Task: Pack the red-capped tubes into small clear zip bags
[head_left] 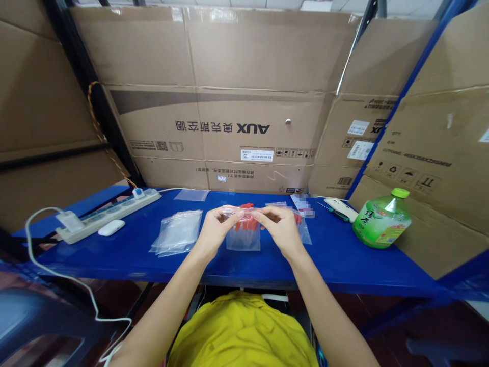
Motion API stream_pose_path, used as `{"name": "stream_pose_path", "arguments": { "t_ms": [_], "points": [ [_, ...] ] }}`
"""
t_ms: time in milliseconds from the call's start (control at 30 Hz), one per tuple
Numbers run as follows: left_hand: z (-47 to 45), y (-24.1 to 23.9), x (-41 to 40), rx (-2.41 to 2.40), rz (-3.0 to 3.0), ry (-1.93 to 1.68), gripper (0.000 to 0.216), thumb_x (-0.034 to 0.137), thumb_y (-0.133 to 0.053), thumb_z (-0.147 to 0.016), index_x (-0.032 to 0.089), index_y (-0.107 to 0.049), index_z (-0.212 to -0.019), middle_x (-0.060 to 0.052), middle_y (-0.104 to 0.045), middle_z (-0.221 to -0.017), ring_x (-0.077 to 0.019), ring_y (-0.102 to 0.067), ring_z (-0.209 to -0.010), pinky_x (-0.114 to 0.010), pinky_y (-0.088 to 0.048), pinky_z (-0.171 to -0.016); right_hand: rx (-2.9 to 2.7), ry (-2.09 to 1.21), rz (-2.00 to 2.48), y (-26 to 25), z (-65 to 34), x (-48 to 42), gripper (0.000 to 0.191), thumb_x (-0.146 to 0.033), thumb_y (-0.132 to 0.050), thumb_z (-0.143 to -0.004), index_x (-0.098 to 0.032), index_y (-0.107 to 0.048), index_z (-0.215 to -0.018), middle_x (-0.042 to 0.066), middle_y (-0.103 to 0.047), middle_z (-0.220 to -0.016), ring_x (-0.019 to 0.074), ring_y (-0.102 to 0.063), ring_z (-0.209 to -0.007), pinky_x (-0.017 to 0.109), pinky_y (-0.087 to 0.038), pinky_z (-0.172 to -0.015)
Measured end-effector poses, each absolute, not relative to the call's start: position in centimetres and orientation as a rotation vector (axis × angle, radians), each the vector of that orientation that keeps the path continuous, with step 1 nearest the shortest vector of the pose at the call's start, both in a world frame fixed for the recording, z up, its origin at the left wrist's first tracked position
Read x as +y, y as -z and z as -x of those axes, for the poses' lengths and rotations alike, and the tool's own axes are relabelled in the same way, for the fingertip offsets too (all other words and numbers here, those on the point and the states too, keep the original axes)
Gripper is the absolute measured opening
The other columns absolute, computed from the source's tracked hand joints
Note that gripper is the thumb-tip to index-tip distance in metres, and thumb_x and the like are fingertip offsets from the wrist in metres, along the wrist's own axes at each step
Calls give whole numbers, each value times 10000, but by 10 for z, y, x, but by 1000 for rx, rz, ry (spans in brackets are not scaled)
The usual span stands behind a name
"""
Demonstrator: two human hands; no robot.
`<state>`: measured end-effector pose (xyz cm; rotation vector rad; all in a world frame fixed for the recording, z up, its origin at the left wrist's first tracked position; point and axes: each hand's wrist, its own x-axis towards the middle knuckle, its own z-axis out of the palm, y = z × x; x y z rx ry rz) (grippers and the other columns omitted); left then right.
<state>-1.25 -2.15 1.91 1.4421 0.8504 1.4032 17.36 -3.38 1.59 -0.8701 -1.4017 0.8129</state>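
Observation:
My left hand [216, 227] and my right hand [280, 227] together pinch the top edge of a small clear zip bag [243, 237] just above the blue shelf [126, 250]. Orange-red pieces [247, 223] show inside the bag, behind my fingertips. The fingers of both hands are pressed together on the bag's strip. To the left of my left hand lies a pile of empty clear bags [178, 232]. Another clear bag [303, 229] lies behind my right hand.
A white power strip [110, 214] with a plugged adapter and a white oval object [111, 227] sit at the left. A green drink bottle [382, 219] lies at the right near a screwdriver [338, 213]. Cardboard boxes [237, 102] wall the back.

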Motion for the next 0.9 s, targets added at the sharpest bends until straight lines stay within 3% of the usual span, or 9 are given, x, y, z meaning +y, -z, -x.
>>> {"name": "stream_pose_path", "arguments": {
  "t_ms": [300, 467, 733, 900],
  "points": [
    [18, -19, -14, 839, -1330, -1405, 352, 522, -880, -761, 184, -832, -848, -54, -776, -834, -181, -662, -775, -293, -535, -781, -1326, -744, 894, -14, -179, -30, 373, -551, -832, -796, -204, -723, -713, -4, -646, -684, 132, -530, -592, 249, -452, -534],
    [16, -9, -8, 923, -1369, -1453, 384, 564, -863, -760, 186, -834, -820, -54, -785, -827, -180, -640, -744, -287, -508, -731, -1275, -797, 919, -12, -179, -26, 412, -589, -840, -764, -206, -703, -703, -6, -638, -665, 136, -534, -582, 246, -470, -513],
    [23, -12, -1, 1029, -1452, -1414, 547, 692, -698, -845, 183, -844, -981, -122, -817, -1076, -288, -717, -995, -351, -541, -812, -1295, -763, 1067, -11, -213, -14, 420, -602, -823, -747, -190, -782, -818, 43, -733, -722, 176, -629, -624, 274, -519, -547],
    [66, -25, 12, 1168, -1416, -1599, 465, 583, -659, -875, 171, -813, -1025, -129, -811, -1103, -283, -731, -1031, -356, -546, -852, -1306, -656, 1349, 0, -260, 20, 409, -580, -795, -742, -176, -758, -799, 72, -756, -697, 186, -644, -565, 277, -494, -515]
  ]
}}
